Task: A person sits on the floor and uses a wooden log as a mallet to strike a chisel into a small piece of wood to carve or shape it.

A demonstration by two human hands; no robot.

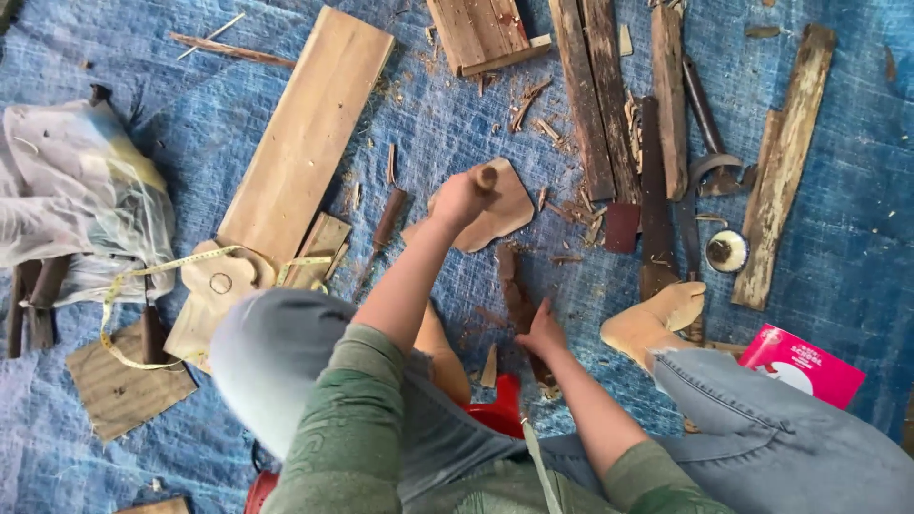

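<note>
At six o'clock, nearest the camera, the right hand (543,330) presses down on a dark strip of wood (515,286), fingers spread and resting on it rather than wrapped around it. Just beyond, near the centre, the left hand (460,199) is closed in a full fist around a round wooden handle (486,176), over a flat shaped wood piece (494,207). At nine o'clock a chisel (381,231) lies on the blue tarp (838,190); farther, toward eleven o'clock, a pale plank (305,133), and at one o'clock dark slats (595,95).
</note>
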